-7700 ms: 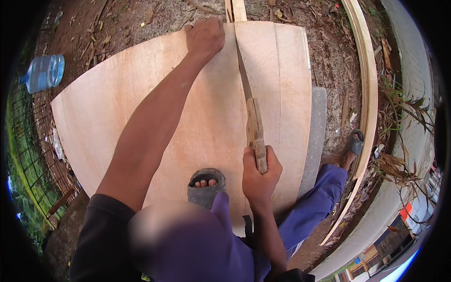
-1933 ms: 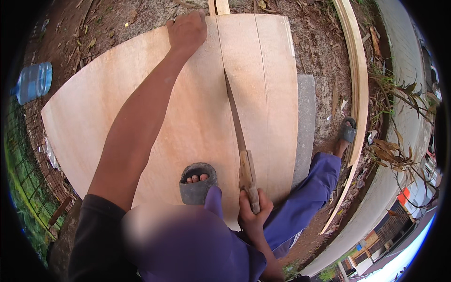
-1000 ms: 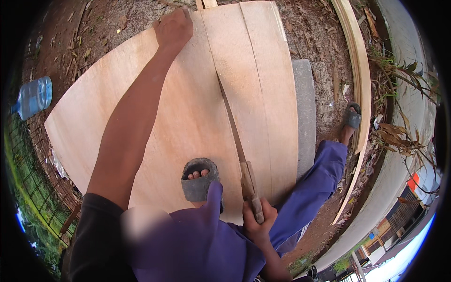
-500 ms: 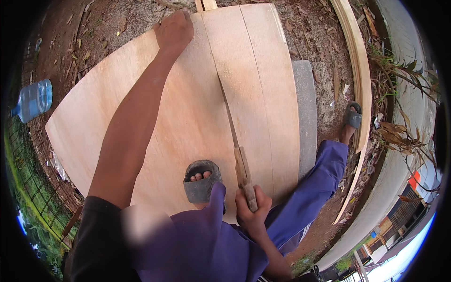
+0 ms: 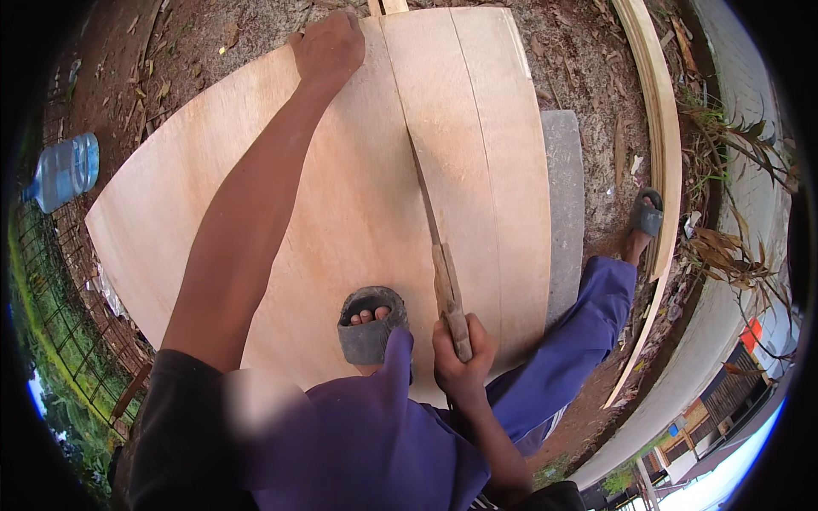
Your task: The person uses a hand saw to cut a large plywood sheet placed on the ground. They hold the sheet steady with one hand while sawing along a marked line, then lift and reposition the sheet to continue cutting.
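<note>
A large pale plywood sheet [image 5: 213, 204] lies in front of me, its left side tapering to a corner. My right hand [image 5: 464, 356] is closed around the wooden handle of a handsaw [image 5: 446, 285]. The narrow dark blade points away from me and meets the sheet along a long line; how deep it sits is hard to see. At the far edge, my left hand [image 5: 332, 47] grips the sheet with its fingers curled over the rim, partly hidden. To the right of the saw runs a second thin line. My sandalled left foot [image 5: 368, 322] presses on the sheet.
A grey slab [image 5: 562, 204] shows beneath the sheet's right side. Long wooden strips [image 5: 656, 128] lie on the ground farther right, beside my other sandalled foot [image 5: 648, 215] and a low wall [image 5: 750, 111]. At left are a blue water jug [image 5: 66, 172] and wire fencing.
My right hand has pushed the saw a little forward, away from me. My left hand keeps its hold on the far edge, and the whole view has shifted slightly.
</note>
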### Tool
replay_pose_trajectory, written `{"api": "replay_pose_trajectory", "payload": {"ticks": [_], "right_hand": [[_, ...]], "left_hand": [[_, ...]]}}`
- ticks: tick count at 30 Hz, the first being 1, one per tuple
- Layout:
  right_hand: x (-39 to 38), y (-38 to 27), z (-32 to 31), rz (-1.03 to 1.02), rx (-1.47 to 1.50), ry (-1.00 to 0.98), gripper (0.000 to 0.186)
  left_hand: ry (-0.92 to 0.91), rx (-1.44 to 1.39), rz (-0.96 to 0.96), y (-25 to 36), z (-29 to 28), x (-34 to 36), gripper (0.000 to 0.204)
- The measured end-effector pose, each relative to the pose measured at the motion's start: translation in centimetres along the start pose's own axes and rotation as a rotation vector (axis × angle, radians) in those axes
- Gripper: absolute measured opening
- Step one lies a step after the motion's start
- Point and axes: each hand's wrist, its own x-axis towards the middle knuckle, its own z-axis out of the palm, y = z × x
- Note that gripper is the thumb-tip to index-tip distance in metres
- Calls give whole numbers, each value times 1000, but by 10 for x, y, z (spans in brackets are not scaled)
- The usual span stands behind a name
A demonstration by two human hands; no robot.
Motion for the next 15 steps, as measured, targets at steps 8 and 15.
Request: {"api": "replay_pose_trajectory", "payload": {"ticks": [8, 15], "right_hand": [[-25, 21, -14, -5, -78, 2, 30], [2, 11, -4, 52, 58, -13, 24]], "left_hand": [[126, 19, 31, -9, 6, 7, 47], [98, 21, 34, -7, 6, 2, 48]]}}
